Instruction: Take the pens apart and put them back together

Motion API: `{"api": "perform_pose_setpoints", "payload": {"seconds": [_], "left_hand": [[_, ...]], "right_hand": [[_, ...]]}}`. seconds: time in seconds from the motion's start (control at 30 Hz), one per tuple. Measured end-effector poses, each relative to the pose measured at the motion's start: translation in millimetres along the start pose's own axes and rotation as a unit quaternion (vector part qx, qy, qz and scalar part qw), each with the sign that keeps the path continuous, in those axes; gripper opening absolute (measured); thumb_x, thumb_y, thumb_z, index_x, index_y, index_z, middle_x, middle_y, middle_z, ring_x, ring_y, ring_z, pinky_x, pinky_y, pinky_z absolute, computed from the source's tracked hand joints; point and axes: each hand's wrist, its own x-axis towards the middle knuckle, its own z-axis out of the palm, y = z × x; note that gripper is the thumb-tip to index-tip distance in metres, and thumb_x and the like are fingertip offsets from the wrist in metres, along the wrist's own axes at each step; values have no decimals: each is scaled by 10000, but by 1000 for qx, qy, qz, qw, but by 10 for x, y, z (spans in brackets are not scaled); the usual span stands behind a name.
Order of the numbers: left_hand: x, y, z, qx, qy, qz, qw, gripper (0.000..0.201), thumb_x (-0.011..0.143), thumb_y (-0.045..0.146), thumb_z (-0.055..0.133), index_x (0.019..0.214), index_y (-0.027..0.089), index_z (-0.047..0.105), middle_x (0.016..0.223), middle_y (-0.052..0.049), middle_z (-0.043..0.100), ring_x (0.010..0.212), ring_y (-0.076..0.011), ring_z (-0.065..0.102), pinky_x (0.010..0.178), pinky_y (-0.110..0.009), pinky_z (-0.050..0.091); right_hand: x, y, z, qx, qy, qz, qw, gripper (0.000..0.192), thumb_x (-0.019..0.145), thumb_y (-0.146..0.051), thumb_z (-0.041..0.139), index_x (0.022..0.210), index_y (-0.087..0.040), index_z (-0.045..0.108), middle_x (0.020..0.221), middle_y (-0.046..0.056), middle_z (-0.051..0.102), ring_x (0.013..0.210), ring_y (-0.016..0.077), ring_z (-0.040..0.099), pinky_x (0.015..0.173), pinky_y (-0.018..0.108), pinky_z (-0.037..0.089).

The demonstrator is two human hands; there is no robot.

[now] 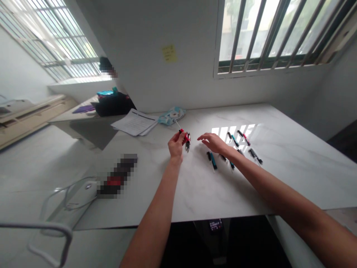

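From the head camera we see our left hand (176, 144) closed around a small bunch of red-and-black pens (186, 137), held upright just above the white marble table (292, 163). Our right hand (212, 142) hovers beside it, palm down, fingers loosely spread and holding nothing. Just past that hand lie loose pens: a teal pen (212, 160) nearest the wrist, a red pen (244, 138) and another teal one (233, 140) farther back, a black pen (255, 156) to the right. Behind the bunch sits a wet-wipes pack (170, 116), touching a stack of papers (134, 123). A yellow sticky note (169, 53) hangs on the wall
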Motion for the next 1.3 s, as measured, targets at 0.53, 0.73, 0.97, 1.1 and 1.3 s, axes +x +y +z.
{"api": "perform_pose_setpoints", "payload": {"seconds": [0.53, 0.73, 0.97, 1.1, 1.3], "left_hand": [[16, -43, -50, -16, 33, -10, 999, 432, 664, 396, 910, 999, 148, 796, 872, -44, 783, 706, -115, 682, 723, -272, 574], [29, -43, -66, 1, 41, -11, 999, 411, 685, 392, 897, 1000, 148, 795, 900, -60, 790, 727, -123, 692, 710, -266, 570], [31, -67, -68, -5, 34, -13, 999, 434, 652, 395, 917, 996, 156, 800, 932, -66, 797, 758, -137, 712, 712, -270, 575], [37, -102, -74, 8, 27, -10, 1000, 463, 648, 418, 919, 1008, 153, 799, 951, -77, 799, 754, -135, 710, 709, -265, 576], [24, -139, -77, 131, -40, 47, 989, 377, 713, 433, 880, 989, 183, 824, 907, -71, 805, 709, -148, 697, 690, -274, 553]], "right_hand": [[285, -113, 262, -86, -35, 13, 996, 452, 983, -70, 521, 1357, -236, 712, 1234, 115, 691, 1144, 224, 636, 1010, 286, 458], [270, -73, 255, -82, -32, 16, 996, 381, 975, -99, 556, 1288, -210, 743, 1216, 111, 693, 1087, 209, 656, 1003, 287, 464], [265, 68, 166, -63, -22, 16, 998, 363, 942, -78, 628, 1256, -207, 758, 1230, 97, 715, 986, 168, 698, 953, 250, 481], [296, 78, 122, -71, -36, 8, 997, 203, 960, -138, 641, 1036, -182, 823, 1073, 91, 766, 981, 187, 700, 954, 252, 469], [88, 98, 8, -36, 15, 35, 999, 193, 964, -160, 613, 1038, -156, 791, 1005, 96, 776, 914, 193, 699, 876, 278, 500]]}}
